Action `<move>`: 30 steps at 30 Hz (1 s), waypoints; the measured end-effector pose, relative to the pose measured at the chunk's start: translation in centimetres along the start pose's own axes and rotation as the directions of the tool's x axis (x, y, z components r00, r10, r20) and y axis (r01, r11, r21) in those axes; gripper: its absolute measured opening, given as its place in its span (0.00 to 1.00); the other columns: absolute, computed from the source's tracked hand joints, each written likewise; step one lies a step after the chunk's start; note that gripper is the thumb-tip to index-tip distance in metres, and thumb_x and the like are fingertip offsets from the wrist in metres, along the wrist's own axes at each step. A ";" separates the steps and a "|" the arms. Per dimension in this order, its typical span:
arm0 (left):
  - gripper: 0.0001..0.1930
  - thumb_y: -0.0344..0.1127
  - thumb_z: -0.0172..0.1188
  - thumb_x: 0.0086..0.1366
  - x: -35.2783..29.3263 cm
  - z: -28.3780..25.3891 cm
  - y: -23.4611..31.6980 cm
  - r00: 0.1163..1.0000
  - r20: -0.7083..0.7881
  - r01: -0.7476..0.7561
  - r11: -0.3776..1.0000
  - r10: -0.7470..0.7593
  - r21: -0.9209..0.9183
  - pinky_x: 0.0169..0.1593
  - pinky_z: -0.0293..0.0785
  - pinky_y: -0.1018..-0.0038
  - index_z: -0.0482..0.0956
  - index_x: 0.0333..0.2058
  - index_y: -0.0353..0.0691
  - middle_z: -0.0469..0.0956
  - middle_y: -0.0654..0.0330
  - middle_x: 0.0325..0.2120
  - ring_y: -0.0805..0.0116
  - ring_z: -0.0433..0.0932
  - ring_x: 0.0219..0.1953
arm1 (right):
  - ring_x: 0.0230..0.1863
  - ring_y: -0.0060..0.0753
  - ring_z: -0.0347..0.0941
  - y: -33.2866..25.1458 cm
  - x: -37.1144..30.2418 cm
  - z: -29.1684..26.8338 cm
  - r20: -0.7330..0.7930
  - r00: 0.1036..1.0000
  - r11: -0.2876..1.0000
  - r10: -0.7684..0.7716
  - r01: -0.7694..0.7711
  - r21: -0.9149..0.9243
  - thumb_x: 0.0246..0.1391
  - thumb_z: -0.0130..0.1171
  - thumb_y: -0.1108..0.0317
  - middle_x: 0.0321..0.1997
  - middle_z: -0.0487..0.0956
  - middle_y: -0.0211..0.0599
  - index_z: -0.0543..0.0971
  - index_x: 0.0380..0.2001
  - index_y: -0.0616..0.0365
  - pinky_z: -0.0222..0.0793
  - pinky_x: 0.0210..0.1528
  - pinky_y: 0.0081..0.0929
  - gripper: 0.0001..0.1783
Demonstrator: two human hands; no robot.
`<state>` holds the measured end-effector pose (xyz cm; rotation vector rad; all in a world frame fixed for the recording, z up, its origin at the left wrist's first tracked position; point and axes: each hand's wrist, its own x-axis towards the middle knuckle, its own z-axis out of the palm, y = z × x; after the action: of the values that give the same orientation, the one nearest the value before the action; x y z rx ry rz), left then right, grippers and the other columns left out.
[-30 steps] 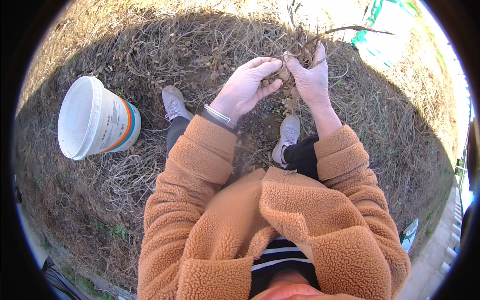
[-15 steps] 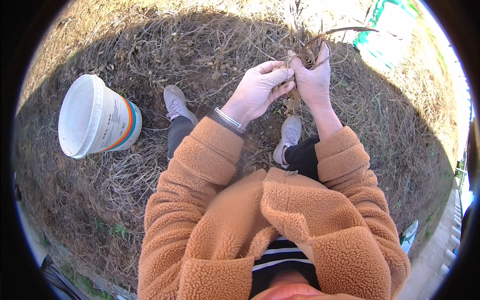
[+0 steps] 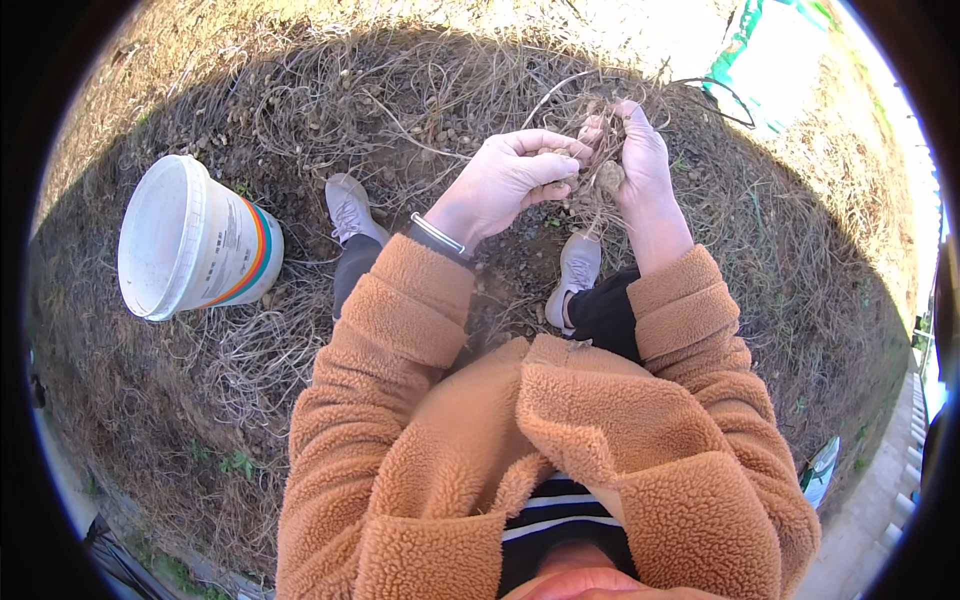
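Observation:
My right hand is curled round a dried peanut plant, a tangle of thin brown stems and roots with tan, pod-like lumps. Just left of it, my left hand has its thumb and fingers closed at the edge of the tangle. Tan lumps that look like peanut pods show between those fingers. How many there are is hidden. A few stems stick out toward the far side, and fine roots hang below, over the soil.
On the left stands a white bucket with coloured curved stripes, its inside bare where visible. Dried stalks and scattered pods cover the ground. My shoes stand apart below my hands. A green-and-white sheet or sack lies at the far right.
The plant has turned in my right hand, so its roots and lumps now face me and the long dark stem points lower right. My hands have drawn slightly apart.

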<state>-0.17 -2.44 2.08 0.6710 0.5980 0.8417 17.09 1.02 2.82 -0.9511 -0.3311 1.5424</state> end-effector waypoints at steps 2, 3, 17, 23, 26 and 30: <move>0.12 0.26 0.56 0.64 -0.2 -0.4 0.5 0.998 -0.057 -0.016 0.999 0.014 -0.029 0.36 0.79 0.87 0.76 0.47 0.33 0.80 0.60 0.36 0.77 0.80 0.35 | 0.24 0.25 0.75 -1.4 0.3 -0.6 0.024 1.000 0.999 0.018 -0.017 -0.050 0.60 0.53 0.65 0.27 0.76 0.34 0.74 0.37 0.62 0.75 0.21 0.31 0.10; 0.12 0.26 0.56 0.64 -0.3 -0.6 0.7 0.995 -0.097 -0.009 0.999 0.004 -0.047 0.36 0.79 0.86 0.76 0.47 0.33 0.80 0.60 0.37 0.77 0.80 0.35 | 0.23 0.24 0.75 -1.8 0.6 -0.7 0.013 1.000 0.994 -0.001 0.002 -0.107 0.60 0.52 0.61 0.27 0.77 0.35 0.74 0.38 0.61 0.75 0.20 0.32 0.13; 0.13 0.25 0.61 0.61 -12.4 -16.3 12.3 0.679 -0.565 -0.690 0.672 0.469 -0.271 0.37 0.82 0.86 0.73 0.43 0.27 0.75 0.51 0.35 0.63 0.76 0.39 | 0.30 0.30 0.76 -4.3 4.4 -4.8 -0.052 0.996 0.995 -0.069 0.072 0.063 0.57 0.56 0.71 0.34 0.77 0.43 0.71 0.40 0.63 0.77 0.25 0.23 0.09; 0.27 0.45 0.55 0.67 -24.6 -26.6 21.8 0.177 -0.900 -0.644 0.738 0.399 0.200 0.55 0.71 0.43 0.63 0.56 0.32 0.67 0.45 0.53 0.43 0.68 0.55 | 0.28 0.29 0.75 -3.5 3.5 -4.3 0.032 0.999 0.998 -0.030 0.031 -0.059 0.59 0.55 0.68 0.33 0.77 0.39 0.72 0.39 0.61 0.77 0.25 0.23 0.09; 0.33 0.48 0.52 0.68 -26.7 -26.5 21.8 0.128 -0.916 -0.387 0.870 0.379 0.306 0.57 0.63 0.37 0.53 0.64 0.39 0.59 0.42 0.60 0.39 0.57 0.63 | 0.25 0.28 0.75 -2.9 3.3 -3.4 0.083 0.995 0.998 -0.059 0.057 0.028 0.58 0.56 0.65 0.31 0.77 0.38 0.73 0.38 0.58 0.78 0.25 0.24 0.09; 0.20 0.39 0.51 0.69 -19.9 -22.3 17.2 0.247 -0.834 -0.406 0.835 0.493 0.373 0.55 0.72 0.56 0.66 0.56 0.36 0.69 0.47 0.53 0.51 0.70 0.55 | 0.32 0.37 0.77 -2.1 3.0 -2.5 0.233 0.972 0.997 0.032 -0.046 0.055 0.61 0.50 0.53 0.33 0.79 0.40 0.74 0.42 0.60 0.75 0.30 0.35 0.20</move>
<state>-34.51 -3.78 4.52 0.3759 1.5187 1.8084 20.53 3.47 1.61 -0.7352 -0.4311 1.6944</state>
